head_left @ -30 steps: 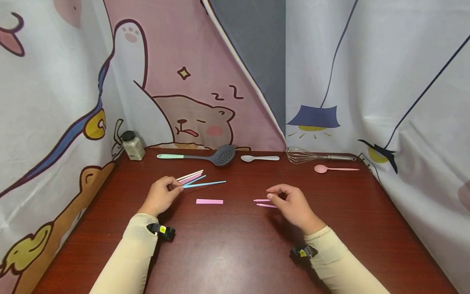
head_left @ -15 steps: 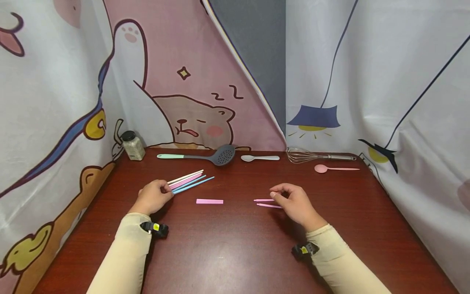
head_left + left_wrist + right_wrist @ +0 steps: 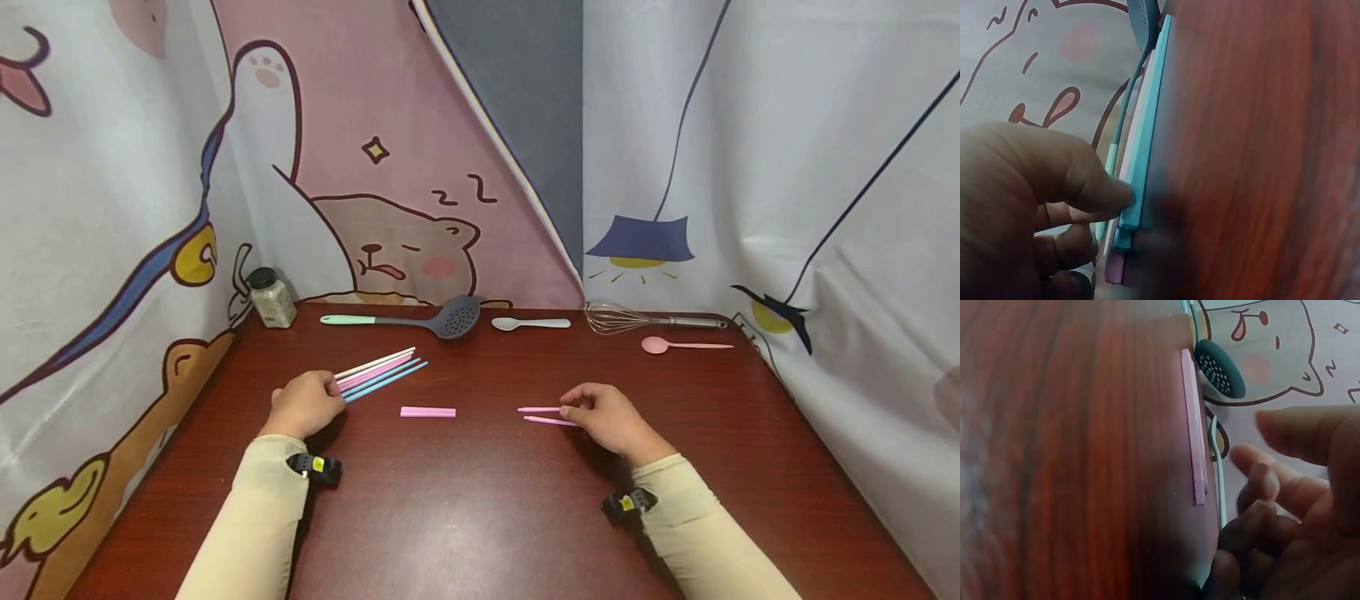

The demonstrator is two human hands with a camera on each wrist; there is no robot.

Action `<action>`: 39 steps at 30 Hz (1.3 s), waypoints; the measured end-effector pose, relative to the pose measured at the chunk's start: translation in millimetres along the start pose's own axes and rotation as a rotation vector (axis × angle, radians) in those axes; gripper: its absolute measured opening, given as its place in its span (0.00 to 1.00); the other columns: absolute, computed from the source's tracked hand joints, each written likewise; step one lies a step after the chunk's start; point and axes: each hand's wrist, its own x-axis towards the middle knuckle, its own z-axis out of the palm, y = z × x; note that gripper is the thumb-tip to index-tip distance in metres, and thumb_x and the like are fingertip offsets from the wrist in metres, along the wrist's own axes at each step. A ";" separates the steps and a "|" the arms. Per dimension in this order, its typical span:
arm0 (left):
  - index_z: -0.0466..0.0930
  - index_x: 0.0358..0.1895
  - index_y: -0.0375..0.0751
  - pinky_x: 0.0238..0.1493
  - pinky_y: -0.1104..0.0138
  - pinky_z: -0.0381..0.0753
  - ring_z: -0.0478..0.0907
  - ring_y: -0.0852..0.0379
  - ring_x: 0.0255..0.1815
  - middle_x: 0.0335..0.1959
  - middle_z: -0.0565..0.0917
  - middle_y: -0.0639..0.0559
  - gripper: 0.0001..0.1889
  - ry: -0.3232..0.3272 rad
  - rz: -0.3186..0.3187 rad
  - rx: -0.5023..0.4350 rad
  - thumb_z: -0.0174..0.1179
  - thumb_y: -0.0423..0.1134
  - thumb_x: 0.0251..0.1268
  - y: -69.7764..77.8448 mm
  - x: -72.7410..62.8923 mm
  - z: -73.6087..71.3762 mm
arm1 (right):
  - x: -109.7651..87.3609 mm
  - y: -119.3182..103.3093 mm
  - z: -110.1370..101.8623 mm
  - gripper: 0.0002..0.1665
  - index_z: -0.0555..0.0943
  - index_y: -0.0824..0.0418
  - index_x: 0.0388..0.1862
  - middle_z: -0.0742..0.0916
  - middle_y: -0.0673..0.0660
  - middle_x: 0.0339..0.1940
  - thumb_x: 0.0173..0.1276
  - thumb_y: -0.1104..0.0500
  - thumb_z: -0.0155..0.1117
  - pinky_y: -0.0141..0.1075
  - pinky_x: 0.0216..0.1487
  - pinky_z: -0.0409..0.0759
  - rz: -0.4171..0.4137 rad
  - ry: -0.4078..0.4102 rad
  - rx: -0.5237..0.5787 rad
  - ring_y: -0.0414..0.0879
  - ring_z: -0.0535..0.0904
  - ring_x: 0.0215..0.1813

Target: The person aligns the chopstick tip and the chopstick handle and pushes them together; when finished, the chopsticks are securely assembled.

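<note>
My left hand (image 3: pixel 303 405) pinches the near end of a blue chopstick (image 3: pixel 1149 134), thumb on its side in the left wrist view. That chopstick lies against another blue one, beside pink chopsticks (image 3: pixel 375 372) and cream ones (image 3: pixel 375 363), all slanting away to the right. My right hand (image 3: pixel 611 421) hovers over two thin pink sticks (image 3: pixel 538 409), partly covering their right ends. Its thumb and fingers are apart with nothing between them in the right wrist view. Between the hands, two thicker pink sticks (image 3: pixel 428 412) lie side by side on the table.
Along the back of the brown table (image 3: pixel 450 517) lie a slotted spoon (image 3: pixel 456 317), a white spoon (image 3: pixel 531 323) and a whisk (image 3: pixel 645 319). A pink spoon (image 3: pixel 686 344) lies before the whisk. A black-lidded jar (image 3: pixel 272 297) stands at the back left. Printed curtains border the table.
My left hand has moved left and slightly nearer, swinging the blue chopstick from a wide angle to nearly parallel with the others. My right hand has drifted slightly right, leaving the thin pink sticks in place.
</note>
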 end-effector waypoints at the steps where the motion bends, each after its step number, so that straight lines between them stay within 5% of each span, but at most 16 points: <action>1: 0.80 0.29 0.44 0.42 0.48 0.63 0.78 0.49 0.31 0.28 0.84 0.49 0.05 0.006 0.001 -0.004 0.65 0.38 0.59 1.3 0.0 0.3 | 0.0 0.6 -0.2 0.10 0.88 0.65 0.46 0.79 0.51 0.22 0.69 0.62 0.73 0.34 0.28 0.70 0.004 -0.017 0.001 0.42 0.72 0.26; 4: 0.81 0.32 0.44 0.43 0.49 0.64 0.77 0.50 0.32 0.30 0.83 0.48 0.04 0.035 0.056 -0.034 0.67 0.37 0.60 8.8 0.4 2.9 | -0.1 1.6 -1.0 0.08 0.89 0.63 0.44 0.78 0.50 0.22 0.67 0.63 0.74 0.34 0.28 0.69 0.022 -0.057 -0.004 0.43 0.71 0.26; 8: 0.82 0.35 0.46 0.42 0.53 0.69 0.75 0.54 0.32 0.31 0.80 0.51 0.05 0.042 0.218 -0.117 0.70 0.36 0.61 28.5 -1.8 11.7 | -0.5 2.5 -1.5 0.06 0.89 0.62 0.40 0.79 0.51 0.22 0.66 0.63 0.75 0.35 0.28 0.69 0.033 -0.112 -0.020 0.43 0.72 0.26; 14: 0.87 0.41 0.46 0.32 0.64 0.73 0.72 0.61 0.28 0.26 0.77 0.58 0.05 -0.071 0.408 -0.169 0.70 0.34 0.64 59.5 -12.6 27.7 | -1.1 3.1 -0.8 0.05 0.88 0.61 0.38 0.77 0.50 0.21 0.64 0.65 0.76 0.34 0.28 0.70 0.010 -0.148 -0.052 0.44 0.72 0.26; 20: 0.89 0.43 0.49 0.41 0.59 0.75 0.76 0.63 0.33 0.28 0.80 0.62 0.05 -0.111 0.422 -0.037 0.71 0.36 0.66 73.3 -21.0 34.6 | -1.4 3.2 0.4 0.06 0.87 0.60 0.36 0.76 0.49 0.21 0.62 0.67 0.75 0.34 0.27 0.68 -0.016 -0.171 -0.084 0.44 0.71 0.26; 27: 0.87 0.39 0.50 0.41 0.57 0.75 0.76 0.62 0.32 0.28 0.80 0.61 0.05 -0.102 0.450 -0.002 0.71 0.36 0.64 76.3 -22.2 36.6 | -2.9 2.6 0.1 0.07 0.86 0.60 0.32 0.75 0.48 0.18 0.59 0.70 0.73 0.33 0.25 0.66 -0.046 -0.201 -0.091 0.42 0.70 0.24; 32: 0.83 0.33 0.52 0.40 0.58 0.69 0.72 0.62 0.26 0.22 0.75 0.61 0.07 -0.145 0.397 0.017 0.72 0.37 0.63 77.7 -23.2 37.1 | -3.8 2.8 0.6 0.09 0.84 0.58 0.28 0.75 0.46 0.18 0.59 0.71 0.73 0.32 0.26 0.66 -0.073 -0.211 -0.124 0.41 0.70 0.24; 39: 0.78 0.28 0.54 0.42 0.55 0.70 0.72 0.61 0.29 0.26 0.76 0.60 0.11 -0.133 0.411 0.055 0.71 0.37 0.62 78.4 -24.3 39.0 | -9.2 -4.6 2.1 0.11 0.81 0.56 0.25 0.76 0.45 0.17 0.60 0.69 0.72 0.35 0.30 0.68 -0.103 -0.212 -0.265 0.40 0.70 0.25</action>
